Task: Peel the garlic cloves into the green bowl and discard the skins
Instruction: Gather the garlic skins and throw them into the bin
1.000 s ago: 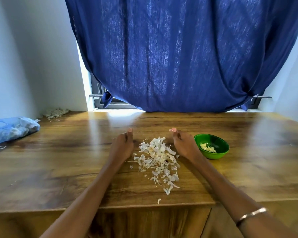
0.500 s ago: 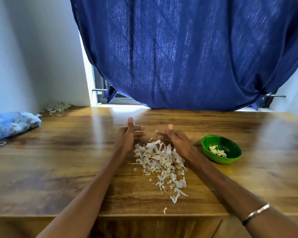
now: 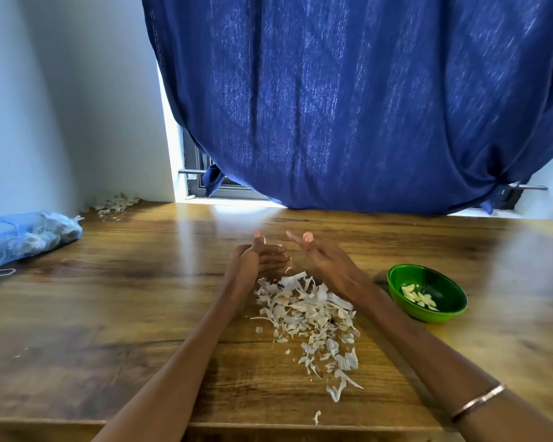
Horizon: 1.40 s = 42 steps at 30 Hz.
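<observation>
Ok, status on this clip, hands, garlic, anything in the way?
Left hand and right hand open, flanking skins pile. Peeled cloves in green bowl. Nothing blocking.

A loose pile of pale, papery garlic skins (image 3: 310, 317) lies on the wood just below the fingertips of both hands. The small round green bowl (image 3: 441, 312), holding peeled cream-coloured garlic cloves (image 3: 418, 297), stands right of the right-hand fingers.

Blue curtain (image 3: 348, 100); perhaps mesh bag (image 3: 23, 237).
</observation>
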Each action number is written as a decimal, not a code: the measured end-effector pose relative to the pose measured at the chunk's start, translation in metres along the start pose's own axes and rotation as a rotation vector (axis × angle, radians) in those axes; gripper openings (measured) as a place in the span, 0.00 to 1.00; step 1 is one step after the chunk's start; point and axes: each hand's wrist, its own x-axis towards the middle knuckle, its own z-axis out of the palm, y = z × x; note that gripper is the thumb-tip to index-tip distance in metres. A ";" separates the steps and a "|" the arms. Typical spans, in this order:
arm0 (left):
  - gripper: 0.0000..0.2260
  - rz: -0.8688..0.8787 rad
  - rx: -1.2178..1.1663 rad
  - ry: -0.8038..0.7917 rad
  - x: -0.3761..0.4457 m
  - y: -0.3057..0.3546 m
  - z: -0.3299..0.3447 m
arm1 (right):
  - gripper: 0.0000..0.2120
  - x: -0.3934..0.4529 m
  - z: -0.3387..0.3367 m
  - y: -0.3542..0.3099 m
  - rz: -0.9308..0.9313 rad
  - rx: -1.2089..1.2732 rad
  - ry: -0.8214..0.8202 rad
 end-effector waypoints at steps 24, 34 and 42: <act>0.14 0.121 -0.019 -0.073 -0.009 0.012 -0.004 | 0.12 0.007 0.012 -0.022 -0.269 0.037 0.319; 0.12 0.095 0.018 0.051 -0.002 0.010 -0.009 | 0.10 0.010 -0.003 -0.002 -0.117 -0.140 0.149; 0.21 0.412 0.752 0.091 -0.004 -0.003 -0.010 | 0.16 0.026 -0.010 0.006 0.020 -0.171 -0.044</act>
